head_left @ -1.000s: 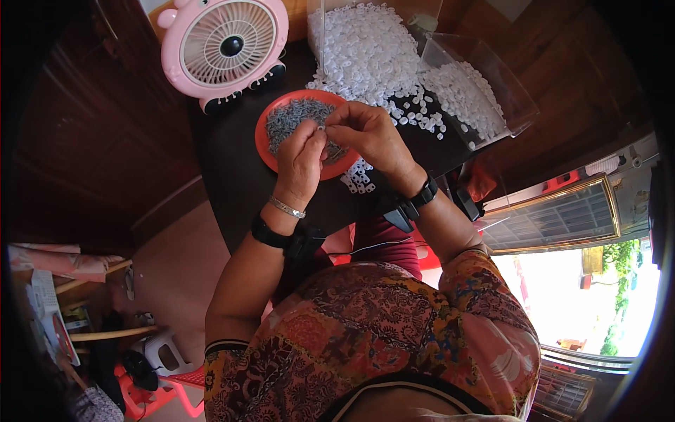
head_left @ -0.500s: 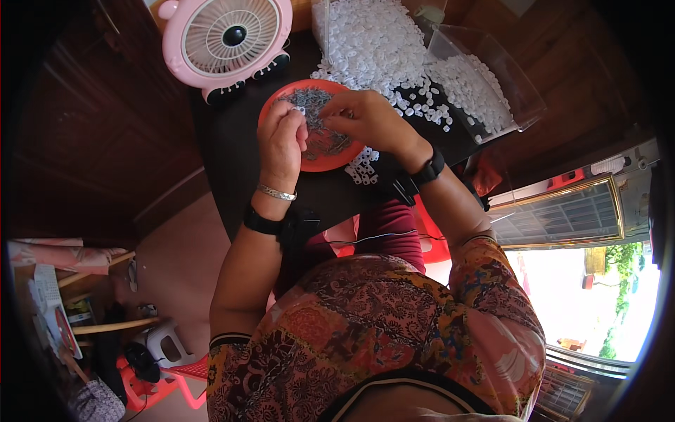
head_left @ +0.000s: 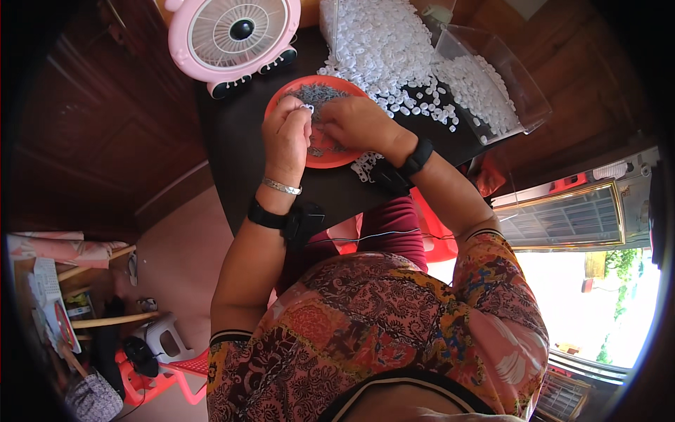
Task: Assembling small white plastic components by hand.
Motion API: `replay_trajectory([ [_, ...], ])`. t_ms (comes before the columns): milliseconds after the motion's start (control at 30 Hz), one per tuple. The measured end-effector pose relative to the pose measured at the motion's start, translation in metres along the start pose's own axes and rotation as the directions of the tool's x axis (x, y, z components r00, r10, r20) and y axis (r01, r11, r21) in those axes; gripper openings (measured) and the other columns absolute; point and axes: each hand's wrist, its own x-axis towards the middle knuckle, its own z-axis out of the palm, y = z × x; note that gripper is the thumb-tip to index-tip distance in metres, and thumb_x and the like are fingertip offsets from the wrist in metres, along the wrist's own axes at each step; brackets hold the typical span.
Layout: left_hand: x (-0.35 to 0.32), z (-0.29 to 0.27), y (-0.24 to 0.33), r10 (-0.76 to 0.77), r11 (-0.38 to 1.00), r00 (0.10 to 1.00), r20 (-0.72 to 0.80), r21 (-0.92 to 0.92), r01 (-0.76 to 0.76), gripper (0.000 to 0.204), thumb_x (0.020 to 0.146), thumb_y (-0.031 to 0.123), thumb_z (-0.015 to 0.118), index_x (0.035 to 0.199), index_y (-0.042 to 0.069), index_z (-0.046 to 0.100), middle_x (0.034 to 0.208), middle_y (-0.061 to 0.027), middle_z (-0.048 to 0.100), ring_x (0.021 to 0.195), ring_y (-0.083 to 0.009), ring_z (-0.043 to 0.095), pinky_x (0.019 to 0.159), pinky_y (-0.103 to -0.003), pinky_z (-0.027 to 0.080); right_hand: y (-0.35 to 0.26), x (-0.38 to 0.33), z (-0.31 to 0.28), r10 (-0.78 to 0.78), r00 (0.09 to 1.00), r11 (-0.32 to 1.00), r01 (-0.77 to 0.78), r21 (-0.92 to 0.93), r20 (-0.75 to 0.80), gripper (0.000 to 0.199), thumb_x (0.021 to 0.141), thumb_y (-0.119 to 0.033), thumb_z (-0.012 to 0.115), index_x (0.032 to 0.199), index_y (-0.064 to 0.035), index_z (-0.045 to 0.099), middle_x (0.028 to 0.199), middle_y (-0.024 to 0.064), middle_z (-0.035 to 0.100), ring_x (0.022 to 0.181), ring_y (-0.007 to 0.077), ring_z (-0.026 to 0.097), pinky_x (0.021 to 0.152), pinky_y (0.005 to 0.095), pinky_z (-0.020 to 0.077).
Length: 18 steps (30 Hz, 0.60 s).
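My left hand (head_left: 287, 139) is closed in a pinch over the left side of a round orange-red plate (head_left: 325, 162). A small white plastic piece with a hole (head_left: 307, 107) pokes out between its thumb and finger. On the plate lies a heap of thin grey metal pins, perhaps nails (head_left: 313, 92). My right hand (head_left: 363, 125) reaches over the plate's right side, its fingers curled down toward the pins. Its fingertips are partly hidden, and I cannot see what they hold.
A large heap of white plastic pieces (head_left: 380, 53) covers the back of the dark table (head_left: 239, 148). More fill a tipped clear bin (head_left: 529, 105) at right. Several white pieces (head_left: 363, 166) lie by my right wrist. A pink fan (head_left: 235, 35) stands at back left.
My right hand has come down and nearer to me over the plate, its fingers now lower among the pins. My left hand keeps its pinch on the white piece. The view has shifted slightly.
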Motion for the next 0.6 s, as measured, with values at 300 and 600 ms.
replay_trajectory([
  [300,-0.002,0.006,0.003,-0.035,0.994,0.999,0.037,0.101,0.032,0.015,0.083,0.009,0.05,0.069,0.006,0.052,0.058,0.0006,0.048,0.045,-0.0054,0.04,0.041,-0.02,0.03,0.0,-0.007,-0.026,0.242,0.97,0.879,-0.211,0.428,-0.018,0.014,0.078,-0.011,0.066,0.087,-0.0014,0.065,0.078,0.0079,0.066,0.072,0.0145,0.063,0.066,0.0284,0.0496],
  [600,-0.006,0.007,0.002,-0.073,0.997,0.997,0.023,0.026,0.072,0.017,0.081,0.007,0.052,0.065,0.006,0.05,0.056,0.0015,0.047,0.045,-0.0052,0.039,0.042,-0.02,0.03,0.008,-0.009,-0.018,0.269,0.962,0.613,-0.209,0.762,0.047,0.017,0.082,-0.008,0.062,0.096,0.0014,0.064,0.089,0.0029,0.065,0.083,0.0089,0.059,0.077,0.0241,0.0473],
])
